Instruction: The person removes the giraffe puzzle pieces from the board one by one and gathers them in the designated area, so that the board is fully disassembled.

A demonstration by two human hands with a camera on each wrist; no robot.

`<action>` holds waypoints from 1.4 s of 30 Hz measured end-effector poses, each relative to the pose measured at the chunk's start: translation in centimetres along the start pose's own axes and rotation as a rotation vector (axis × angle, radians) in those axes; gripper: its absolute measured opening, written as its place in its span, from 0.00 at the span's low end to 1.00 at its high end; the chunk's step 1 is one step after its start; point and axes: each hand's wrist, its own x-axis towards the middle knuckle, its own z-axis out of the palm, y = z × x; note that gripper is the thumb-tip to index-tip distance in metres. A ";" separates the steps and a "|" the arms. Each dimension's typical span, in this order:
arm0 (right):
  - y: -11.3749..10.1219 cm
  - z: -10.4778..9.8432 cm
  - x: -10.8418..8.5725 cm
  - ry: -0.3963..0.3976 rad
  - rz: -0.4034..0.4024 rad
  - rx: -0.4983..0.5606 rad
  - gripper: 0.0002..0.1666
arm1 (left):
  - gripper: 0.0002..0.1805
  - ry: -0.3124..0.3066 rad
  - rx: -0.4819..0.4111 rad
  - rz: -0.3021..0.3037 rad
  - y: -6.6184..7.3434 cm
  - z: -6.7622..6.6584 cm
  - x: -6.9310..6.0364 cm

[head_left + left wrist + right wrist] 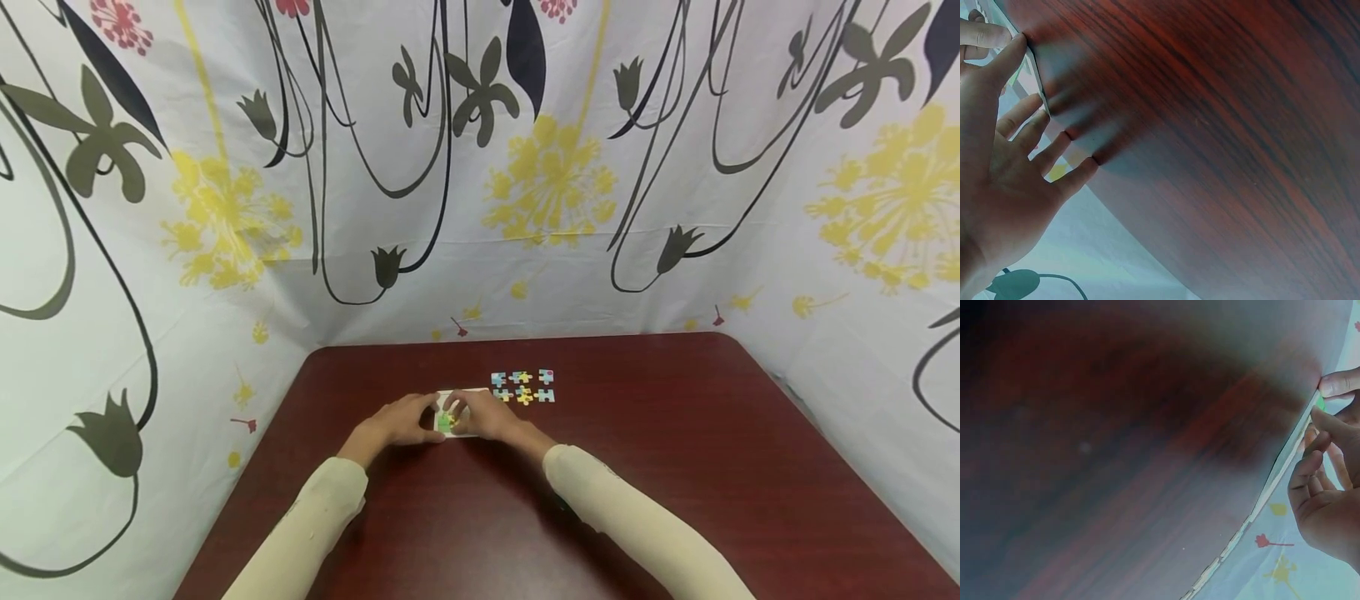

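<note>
A small white-bordered puzzle board (468, 433) with a green picture part lies on the dark red table. My left hand (401, 421) rests at its left side, thumb at the near edge and fairly straight fingers spread along the side; in the left wrist view, fingertips (1066, 134) touch the table and the board's corner. Over the board, my right hand (487, 414) bends down with curled fingers, its fingertips at a small yellow puzzle piece (453, 421). That piece is mostly hidden by the fingers. In the right wrist view the right hand (1329, 506) shows curled fingers close to the board's edge.
Several loose puzzle pieces (524, 395), blue and yellow, lie in two rows right of the board. The wooden table (675, 450) has rounded far corners. A white flower-patterned cloth (480, 308) hangs behind the table and at both sides.
</note>
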 end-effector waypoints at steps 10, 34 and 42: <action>0.2 -0.3 -0.2 0.050 -0.031 0.084 0.14 | 0.42 -0.006 0.001 0.005 0.0 0.0 0.1; 4.3 -6.0 -4.4 0.059 -0.009 0.070 0.11 | 0.46 0.015 -0.013 0.035 -0.5 0.3 0.1; 5.1 -6.5 -5.4 0.051 0.012 0.091 0.11 | 0.47 0.023 -0.022 0.036 -0.4 0.3 -0.1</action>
